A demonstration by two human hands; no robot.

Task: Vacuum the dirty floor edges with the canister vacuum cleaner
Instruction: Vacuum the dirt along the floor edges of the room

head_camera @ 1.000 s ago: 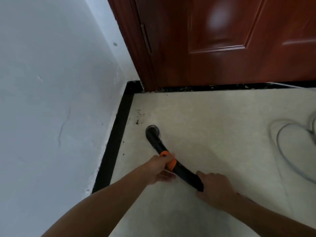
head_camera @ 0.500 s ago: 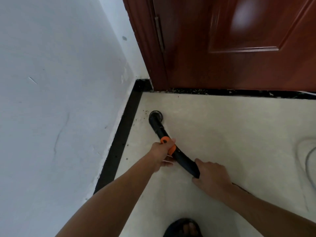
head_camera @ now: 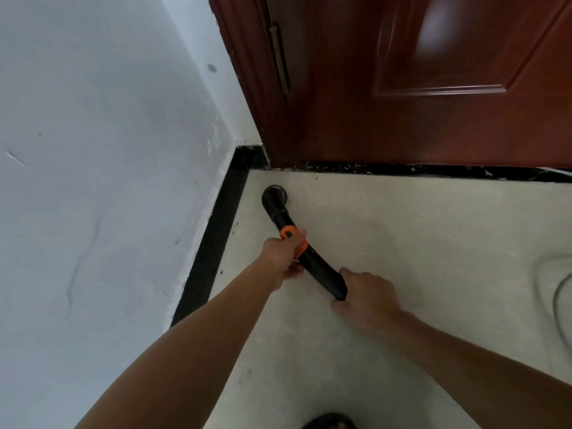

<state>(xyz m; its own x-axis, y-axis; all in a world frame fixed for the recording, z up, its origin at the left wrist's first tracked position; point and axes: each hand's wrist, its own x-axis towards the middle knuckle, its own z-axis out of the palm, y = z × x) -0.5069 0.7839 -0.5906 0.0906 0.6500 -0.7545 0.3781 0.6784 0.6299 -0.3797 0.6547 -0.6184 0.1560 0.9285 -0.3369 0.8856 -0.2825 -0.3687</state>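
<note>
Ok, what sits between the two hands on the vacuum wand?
Only a bare black stretch of the wand, head view, between the left hand and the right hand.

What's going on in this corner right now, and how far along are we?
A person is working a black vacuum wand in the corner by the wooden door. The left hand grips its orange collar; the right hand holds its rear end. The round nozzle sits on the pale floor close to the black skirting. Debris lies along the threshold under the door, and specks dot the skirting edge.
</note>
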